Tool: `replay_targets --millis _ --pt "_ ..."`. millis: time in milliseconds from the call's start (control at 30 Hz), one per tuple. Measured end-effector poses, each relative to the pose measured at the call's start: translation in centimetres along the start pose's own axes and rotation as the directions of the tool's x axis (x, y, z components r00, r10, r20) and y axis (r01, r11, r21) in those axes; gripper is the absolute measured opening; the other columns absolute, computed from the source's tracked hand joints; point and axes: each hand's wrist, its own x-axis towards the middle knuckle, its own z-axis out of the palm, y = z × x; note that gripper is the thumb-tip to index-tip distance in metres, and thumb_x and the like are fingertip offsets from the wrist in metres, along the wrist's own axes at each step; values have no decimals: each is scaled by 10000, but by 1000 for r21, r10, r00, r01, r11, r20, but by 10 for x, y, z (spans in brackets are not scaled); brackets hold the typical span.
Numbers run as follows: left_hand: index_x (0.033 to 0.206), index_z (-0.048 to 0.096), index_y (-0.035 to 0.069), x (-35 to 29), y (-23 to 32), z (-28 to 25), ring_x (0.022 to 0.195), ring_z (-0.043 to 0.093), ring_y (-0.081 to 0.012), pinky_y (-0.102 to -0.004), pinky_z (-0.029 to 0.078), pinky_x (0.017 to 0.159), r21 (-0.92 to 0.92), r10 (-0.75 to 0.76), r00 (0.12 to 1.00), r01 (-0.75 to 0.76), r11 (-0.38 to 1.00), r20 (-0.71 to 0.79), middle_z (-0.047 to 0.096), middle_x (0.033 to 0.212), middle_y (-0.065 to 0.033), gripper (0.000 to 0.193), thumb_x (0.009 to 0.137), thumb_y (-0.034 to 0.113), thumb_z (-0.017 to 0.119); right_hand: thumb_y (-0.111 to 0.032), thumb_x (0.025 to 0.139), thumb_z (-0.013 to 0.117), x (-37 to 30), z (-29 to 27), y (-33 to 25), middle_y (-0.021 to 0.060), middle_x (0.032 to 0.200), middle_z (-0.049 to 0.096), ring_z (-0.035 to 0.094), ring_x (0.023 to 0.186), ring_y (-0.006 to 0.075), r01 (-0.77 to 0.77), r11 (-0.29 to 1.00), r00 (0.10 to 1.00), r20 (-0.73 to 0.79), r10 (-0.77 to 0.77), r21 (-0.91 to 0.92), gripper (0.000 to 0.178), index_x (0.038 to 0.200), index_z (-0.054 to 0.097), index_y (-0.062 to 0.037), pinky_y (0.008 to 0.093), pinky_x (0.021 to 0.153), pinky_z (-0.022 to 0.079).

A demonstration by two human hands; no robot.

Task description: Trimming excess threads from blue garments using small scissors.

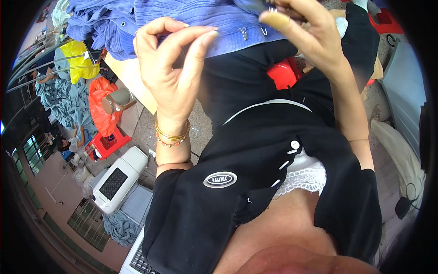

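A blue ribbed knit garment (182, 13) lies across my lap at the top of the view. My left hand (171, 64) is raised over its edge, thumb and forefinger pinched together. Whatever that pinch holds, if anything, is too small to make out. To the right, my right hand (310, 32) is curled above the garment, its thumb wrapped in a yellowish covering. A dark, blurred object with a bit of metal shows at its fingers, and its kind cannot be told. Two small metal pins or hooks (243, 34) are fixed along the garment's band between my hands.
At the left stand a red plastic stool (109, 142), an orange plastic bag (101, 102), a yellow bag (80, 61) and heaped grey-blue cloth (66, 98). A white machine (121, 178) is lower left. Another person (70, 144) is in the distance. A grey-blue panel (404, 86) stands right.
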Motion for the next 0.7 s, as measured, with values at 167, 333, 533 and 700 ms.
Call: replay_targets --millis 167,333,533,700 --pt "934 752 44 0 1 1 1004 537 -163 -275 438 871 -219 -133 991 122 968 -32 584 1020 -54 106 829 51 763 -206 785 812 -6 6 -9 45 735 551 525 634 196 103 979 992 93 -88 -175 354 1104 738 -69 322 621 384" --pt "938 749 23 -1 -2 4 1049 535 -166 -286 424 914 -390 -206 978 178 903 -31 599 1023 -61 100 846 62 752 -223 793 801 1 11 -7 43 738 554 537 654 196 125 966 987 127 -98 -225 351 1112 735 -91 323 632 386" --pt "943 749 18 -1 1 5 1062 531 -166 -291 419 924 -430 -222 974 184 884 -39 600 1024 -64 103 850 62 749 -236 812 781 4 18 -4 25 743 559 556 668 188 193 952 979 115 -170 -239 308 1088 736 -106 325 627 385" --pt "934 748 13 -2 1 5 1075 533 -163 -288 418 931 -441 -230 972 187 878 -46 600 1061 -70 82 868 60 732 -237 824 767 7 25 8 15 728 555 556 654 177 219 933 975 96 -199 -286 250 1042 749 -115 323 619 390"
